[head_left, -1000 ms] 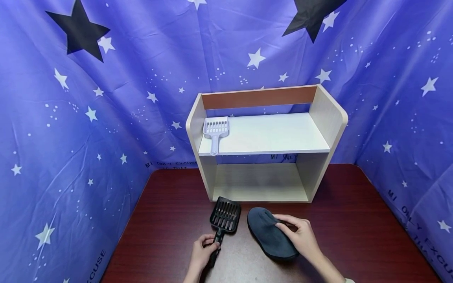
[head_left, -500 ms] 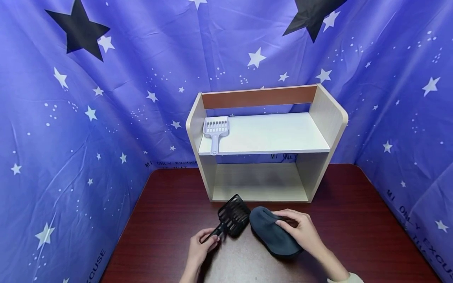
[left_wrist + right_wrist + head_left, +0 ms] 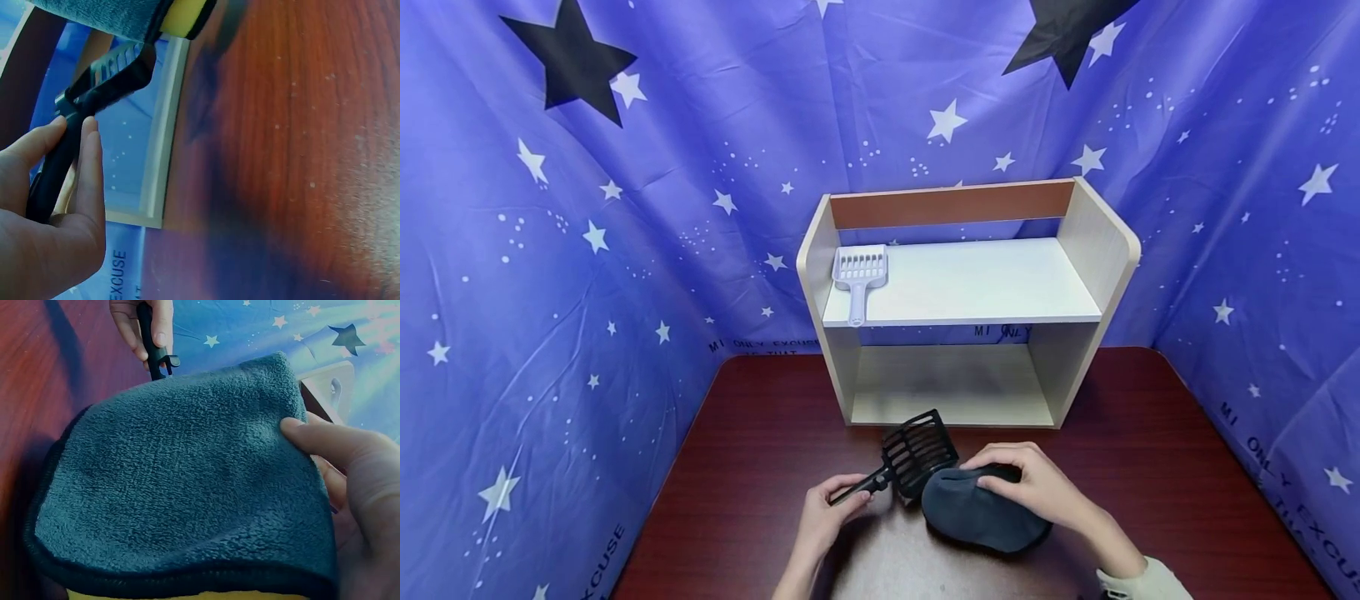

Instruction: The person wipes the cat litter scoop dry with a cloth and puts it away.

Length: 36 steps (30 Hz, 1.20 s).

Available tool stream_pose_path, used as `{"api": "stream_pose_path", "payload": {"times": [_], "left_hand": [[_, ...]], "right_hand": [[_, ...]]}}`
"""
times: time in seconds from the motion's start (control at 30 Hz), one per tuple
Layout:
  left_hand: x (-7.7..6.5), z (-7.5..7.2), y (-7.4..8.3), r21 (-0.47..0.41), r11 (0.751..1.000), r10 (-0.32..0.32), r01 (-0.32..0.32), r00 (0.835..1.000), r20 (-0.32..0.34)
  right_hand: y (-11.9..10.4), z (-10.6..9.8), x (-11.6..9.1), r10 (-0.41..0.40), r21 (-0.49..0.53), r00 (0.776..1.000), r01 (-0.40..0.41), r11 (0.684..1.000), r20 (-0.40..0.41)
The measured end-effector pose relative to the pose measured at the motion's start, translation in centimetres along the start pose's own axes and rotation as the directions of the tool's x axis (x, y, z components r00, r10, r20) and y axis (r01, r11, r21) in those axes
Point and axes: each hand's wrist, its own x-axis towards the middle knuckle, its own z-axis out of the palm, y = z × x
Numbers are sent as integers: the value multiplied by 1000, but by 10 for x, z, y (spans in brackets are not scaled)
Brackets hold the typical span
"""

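My left hand [image 3: 822, 518] grips the handle of a black slotted litter scoop [image 3: 877, 481], thumb on one side and fingers on the other. The scoop's head tilts up toward the right, above the table. In my right hand [image 3: 1043, 490] is a dark grey-blue fuzzy cloth pad [image 3: 187, 475] with black edging, pinched near its upper edge between thumb and fingers. Yellow shows on the pad's underside in both wrist views. The pad overlaps the lower right of the scoop's head in the head view, and its near edge covers the scoop's head in the right wrist view.
A pale two-tier shelf [image 3: 962, 287] stands at the back of the red-brown table [image 3: 760, 450]. On its upper board, at the left, lies a pale lavender litter scoop [image 3: 859, 279]. Blue star-patterned curtains [image 3: 662, 208] close in the back and both sides.
My left hand has lifted and turned the scoop, swinging its head rightward to the pad. My right hand has turned the pad to lie more sideways and brought it slightly left.
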Motion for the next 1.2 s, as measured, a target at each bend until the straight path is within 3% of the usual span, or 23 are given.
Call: {"api": "stream_pose_path", "payload": {"times": [0.1,0.2,0.37,0.5,0.77,0.93,1.2], "left_hand": [[0,3,4,24,999,26,-27,999,42],[-1,6,9,39,999,22,-25,997,70],[-1,10,16,77,997,24,-32,995,98],[-4,13,21,116,992,40,-53,993,113],[-7,19,29,153,986,44,-62,992,123],[-8,23,31,150,987,48,-64,992,113],[-10,28,33,138,988,55,-68,994,95]], "right_hand": [[1,0,5,-10,-25,1000,10,1000,-2],[1,0,9,-27,-111,998,22,994,-51],[1,2,15,-59,-293,988,16,956,-141],[2,5,17,-82,-374,980,8,928,-182],[7,12,19,-138,-450,961,16,893,-241],[8,17,20,-130,-476,949,-24,879,-288],[11,28,22,-200,-536,915,-20,844,-349]]}}
